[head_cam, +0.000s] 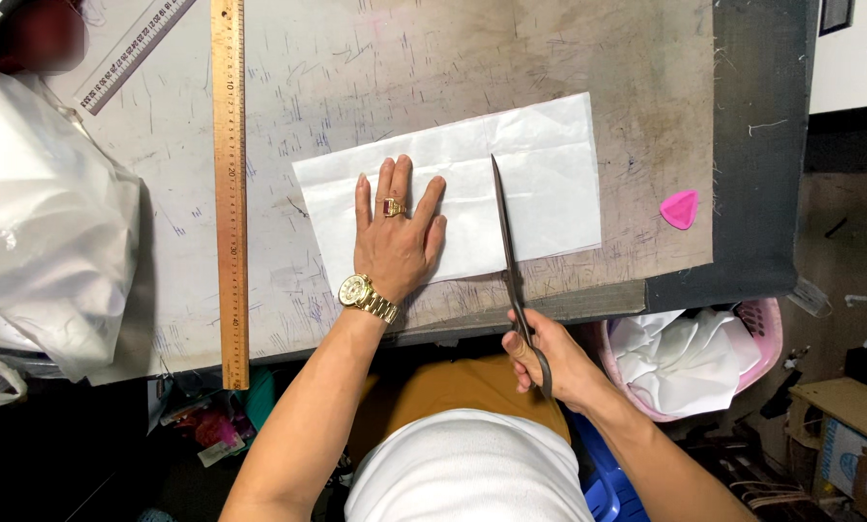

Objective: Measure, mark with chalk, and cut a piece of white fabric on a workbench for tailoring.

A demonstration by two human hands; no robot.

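A white sheet of fabric or paper (549, 164) lies on the worn cutting table (375, 68). My left hand (395, 237), with a ring and a gold watch, presses flat on the sheet's left half, fingers spread. My right hand (549, 362) grips the handles of long dark scissors (507, 242) at the table's near edge. The blades point away from me and lie across the sheet, just right of my left hand.
A long wooden ruler (229, 193) lies left of the sheet, a grey ruler (129, 48) at the far left corner. White plastic bags (37, 222) cover the left side. A pink chalk piece (680, 209) sits at right. A pink basket (690, 358) of white scraps stands below.
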